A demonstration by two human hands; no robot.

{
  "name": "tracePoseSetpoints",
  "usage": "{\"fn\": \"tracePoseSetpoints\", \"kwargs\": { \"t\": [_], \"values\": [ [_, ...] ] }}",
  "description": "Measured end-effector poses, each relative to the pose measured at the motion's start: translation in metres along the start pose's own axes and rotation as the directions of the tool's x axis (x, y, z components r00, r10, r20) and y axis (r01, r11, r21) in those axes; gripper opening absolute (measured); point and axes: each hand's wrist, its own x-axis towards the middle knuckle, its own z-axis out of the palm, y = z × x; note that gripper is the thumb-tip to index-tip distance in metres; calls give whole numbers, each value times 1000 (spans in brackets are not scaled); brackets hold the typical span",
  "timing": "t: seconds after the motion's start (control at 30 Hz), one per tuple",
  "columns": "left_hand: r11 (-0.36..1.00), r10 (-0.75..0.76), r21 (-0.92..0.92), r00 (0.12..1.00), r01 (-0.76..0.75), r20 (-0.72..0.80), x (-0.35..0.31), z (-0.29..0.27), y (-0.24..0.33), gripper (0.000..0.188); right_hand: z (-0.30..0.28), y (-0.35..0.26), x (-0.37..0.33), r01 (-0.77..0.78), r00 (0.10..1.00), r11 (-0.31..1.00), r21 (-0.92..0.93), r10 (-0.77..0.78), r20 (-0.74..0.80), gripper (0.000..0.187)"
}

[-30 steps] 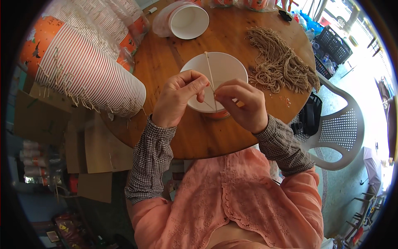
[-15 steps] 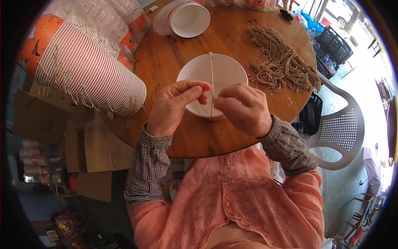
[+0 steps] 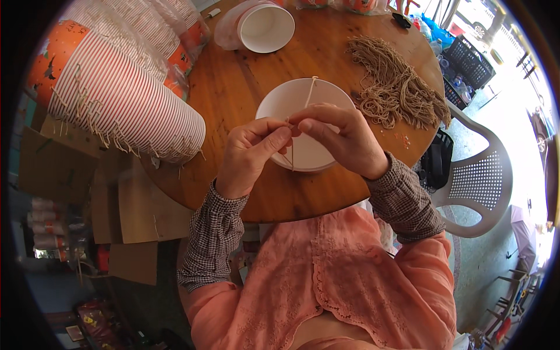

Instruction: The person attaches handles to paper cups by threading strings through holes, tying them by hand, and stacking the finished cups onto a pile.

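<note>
Left hand [image 3: 248, 149] is nearly closed, thumb and index finger pinching a thin pale cord [image 3: 311, 93] over the left part of an open tub [image 3: 335, 102]. Right hand [image 3: 347, 140] meets it there, thumb and index finger bent almost together; whether they grip the cord, I cannot tell. The cord's long axis runs fore and aft across the tub's mouth, from a knot at the far rim, behind the fingers, to the near rim. Both hands are at it, fingertips touching or nearly so. The tub stands upright on the tabletop [image 3: 233, 81], between a stack of nested tubs [image 3: 128, 93] on the left and a heap of tan strands [image 3: 399, 87] to the right.
</note>
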Motion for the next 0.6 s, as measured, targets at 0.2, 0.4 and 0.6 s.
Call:
{"fn": "tracePoseSetpoints", "kwargs": {
  "t": [0.2,0.4,0.6],
  "values": [
    [983,128,142,987,-113,-101,0,9,-3,16,1,3,-2,53,997,977,-206,-65,-50,14],
    [926,275,306,949,-220,-151,-2,14,-8,15,5,4,0,150,975,911,-384,-201,-98,11],
    [970,197,192,942,-148,-273,0,19,-8,8,10,5,0,319,920,813,-487,-389,-47,13]
  ]
}}
